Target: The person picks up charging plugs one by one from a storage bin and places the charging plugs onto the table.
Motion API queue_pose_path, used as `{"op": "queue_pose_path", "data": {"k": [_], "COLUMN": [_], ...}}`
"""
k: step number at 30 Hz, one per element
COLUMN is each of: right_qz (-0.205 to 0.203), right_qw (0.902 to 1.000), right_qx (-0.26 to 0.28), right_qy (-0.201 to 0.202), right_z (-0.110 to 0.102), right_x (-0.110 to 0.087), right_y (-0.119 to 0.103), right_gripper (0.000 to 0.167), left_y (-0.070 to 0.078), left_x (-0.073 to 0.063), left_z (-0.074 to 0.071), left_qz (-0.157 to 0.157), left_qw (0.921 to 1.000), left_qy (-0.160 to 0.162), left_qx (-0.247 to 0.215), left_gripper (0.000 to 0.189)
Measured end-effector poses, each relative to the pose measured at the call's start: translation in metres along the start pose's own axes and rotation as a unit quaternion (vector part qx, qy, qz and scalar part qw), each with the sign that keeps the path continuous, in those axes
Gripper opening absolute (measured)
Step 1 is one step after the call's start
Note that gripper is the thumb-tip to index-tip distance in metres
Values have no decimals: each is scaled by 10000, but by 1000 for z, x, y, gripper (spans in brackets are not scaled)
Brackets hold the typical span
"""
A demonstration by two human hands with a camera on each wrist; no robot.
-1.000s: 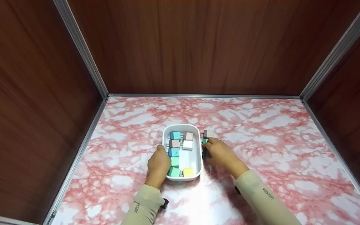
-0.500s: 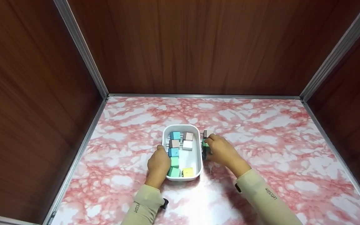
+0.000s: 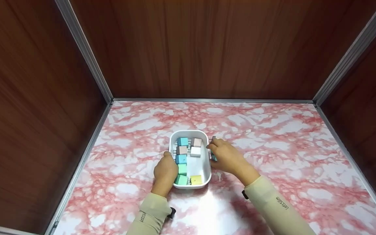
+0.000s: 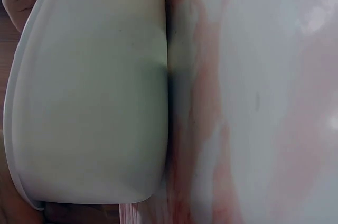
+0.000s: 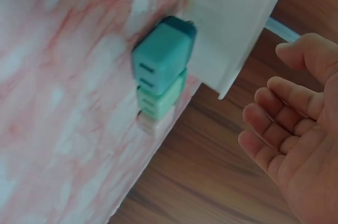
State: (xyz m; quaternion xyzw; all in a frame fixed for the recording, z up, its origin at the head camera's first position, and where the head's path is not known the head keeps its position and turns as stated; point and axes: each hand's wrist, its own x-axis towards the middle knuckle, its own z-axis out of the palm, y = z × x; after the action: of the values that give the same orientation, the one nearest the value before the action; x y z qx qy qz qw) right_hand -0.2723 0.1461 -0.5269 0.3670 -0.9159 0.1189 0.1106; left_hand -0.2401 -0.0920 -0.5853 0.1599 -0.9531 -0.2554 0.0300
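Observation:
My left hand (image 3: 166, 169) grips the left side of a white plastic box (image 3: 189, 187). Inside are several USB charger plugs: a left column of blue, pink and green ones, with a pink, a white (image 3: 195, 151) and a yellow charger plug (image 3: 196, 180) on the right. Just outside the box's right wall, a teal charger plug (image 5: 163, 55), a light green one (image 5: 161, 100) and a pale pink one (image 5: 150, 123) stand in a row. Over this row hovers my right hand (image 3: 228, 158), fingers loosely bent and holding nothing, fingertips by the box's right rim. It partly hides the row in the head view.
The table (image 3: 273, 137) has a red-and-white marbled top. Brown wood-look panels (image 3: 207, 49) close off the back and both sides, with grey metal strips (image 3: 214, 100) along their edges.
My right hand has shifted slightly left and forward to the box's right rim, covering more of the pale pink charger plug. The left hand and the box have stayed put.

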Motion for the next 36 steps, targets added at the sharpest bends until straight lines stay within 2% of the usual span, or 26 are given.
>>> {"op": "queue_pose_path", "data": {"k": [9,16,24,36], "right_qz": [-441,-574,-373,-375], "right_qw": [9980,9951,9902,9866], "right_qx": [50,-34,-120,-71], "right_qy": [-447,-808,-1340,-1589], "right_z": [4,10,18,28], "right_x": [6,11,16,19], "right_y": [-20,-31,-42,-54], "right_gripper": [46,46,44,21], "left_y": [0,0,-1,0], "left_x": [0,0,1,0], "left_z": [0,0,2,1], "left_qz": [-30,-72,-95,-55], "left_qw": [10000,10000,9999,10000], "left_qy": [30,4,-51,16], "left_qx": [3,-6,-22,60], "left_gripper": [25,27,29,24]}}
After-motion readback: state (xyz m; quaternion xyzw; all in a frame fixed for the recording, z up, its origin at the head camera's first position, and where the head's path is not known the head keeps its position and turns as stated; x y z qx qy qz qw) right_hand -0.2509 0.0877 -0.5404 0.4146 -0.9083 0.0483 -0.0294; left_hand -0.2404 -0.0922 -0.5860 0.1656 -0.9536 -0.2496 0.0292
